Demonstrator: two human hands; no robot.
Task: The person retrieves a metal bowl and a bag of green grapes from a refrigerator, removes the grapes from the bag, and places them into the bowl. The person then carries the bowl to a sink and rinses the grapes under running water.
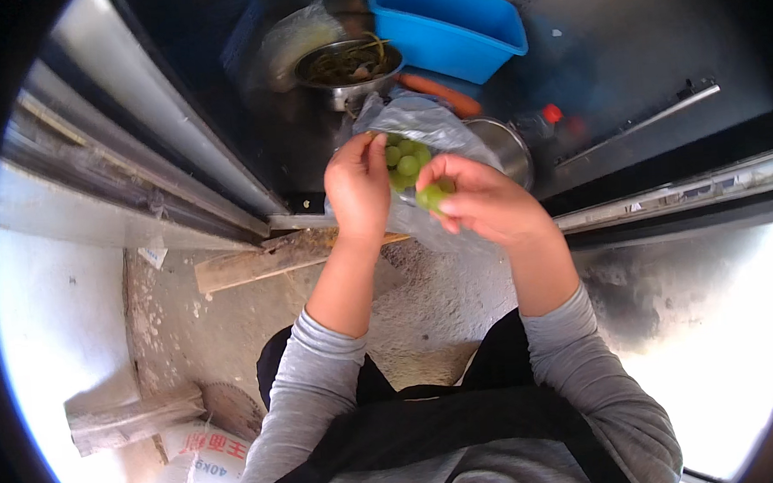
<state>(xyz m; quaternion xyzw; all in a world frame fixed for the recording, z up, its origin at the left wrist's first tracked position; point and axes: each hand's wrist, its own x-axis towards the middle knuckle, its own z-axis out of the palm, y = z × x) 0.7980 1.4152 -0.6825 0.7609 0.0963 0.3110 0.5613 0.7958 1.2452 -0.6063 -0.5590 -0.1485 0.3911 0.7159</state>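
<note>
My left hand (360,177) pinches the top of a bunch of green grapes (407,165) between thumb and fingertips. Close beside it, my right hand (482,197) holds a couple of green grapes (431,196) in its fingers, at the lower right of the bunch. Under and behind both hands spreads a thin clear plastic bag (419,118), its lower part hanging over the front edge of the dark shelf. Whether the grapes in my right hand are still joined to the bunch is hard to tell.
Behind the bag stand a steel bowl (346,89) of dark greens and a blue plastic bin (454,31). A carrot (441,94), a steel container (509,146) and a red-capped bottle (544,118) lie nearby. Below are a wooden plank (256,265) and a printed sack (208,461).
</note>
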